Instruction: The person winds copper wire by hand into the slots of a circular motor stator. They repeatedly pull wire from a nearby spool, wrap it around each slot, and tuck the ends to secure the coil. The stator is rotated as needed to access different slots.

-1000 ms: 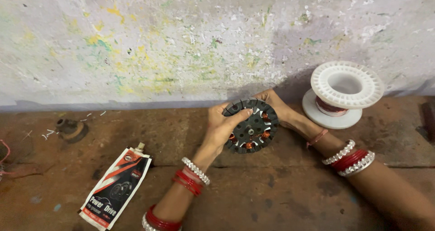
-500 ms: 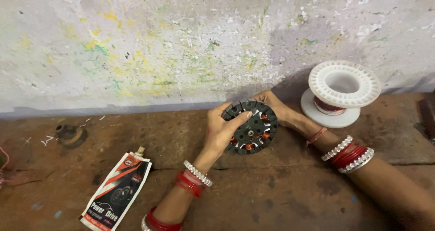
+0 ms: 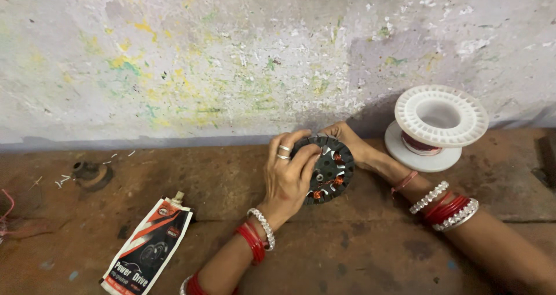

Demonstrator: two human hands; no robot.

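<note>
A round black slotted metal disc with copper windings (image 3: 330, 170) stands tilted on the brown floor against the painted wall. My left hand (image 3: 289, 170) covers its left side, fingers curled over the rim. My right hand (image 3: 353, 147) holds the disc from behind and the right, mostly hidden by it. Both wrists wear red and white bangles.
A white plastic spool (image 3: 439, 124) with reddish wire stands to the right by the wall. A red, black and white pouch (image 3: 149, 247) lies at the lower left. A small dark metal part (image 3: 91, 173) and wire scraps (image 3: 61, 182) sit at the left.
My left hand has slid further over the disc's face, covering more of it. The disc stays in the same place by the wall.
</note>
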